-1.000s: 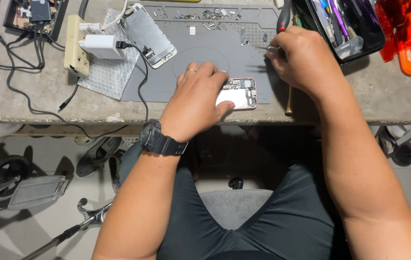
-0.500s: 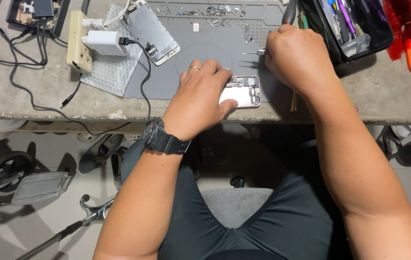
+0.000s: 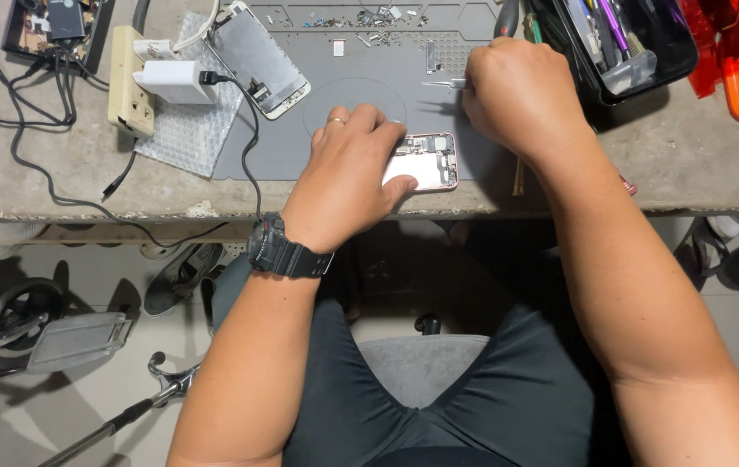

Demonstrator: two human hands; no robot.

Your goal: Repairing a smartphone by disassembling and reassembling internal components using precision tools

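Left hand (image 3: pixel 348 177): your palm lies over the left part of the opened phone (image 3: pixel 428 161), fingers curled on its top edge and thumb along its near edge, pinning it flat.
Right hand (image 3: pixel 521 97): you hold it closed in a loose fist around the tweezers (image 3: pixel 444 84), whose thin tips stick out to the left.
Tweezers: tips rest just far of the phone, apart from it.
Opened phone: it lies face-open on the near middle of the grey work mat (image 3: pixel 300 147), close to the table's near edge, inner parts showing.
Work mat: small screws and parts (image 3: pixel 369 19) sit scattered along its far edge.
Detached screen (image 3: pixel 259 59): it lies tilted at the mat's far left corner.
Power strip (image 3: pixel 128 79): left of the mat, with a white charger (image 3: pixel 172 80) plugged in and a black cable running toward you.
Tool tray (image 3: pixel 637 43): black, far right of your right hand.
Wristwatch (image 3: pixel 283 252): black, on your left wrist.
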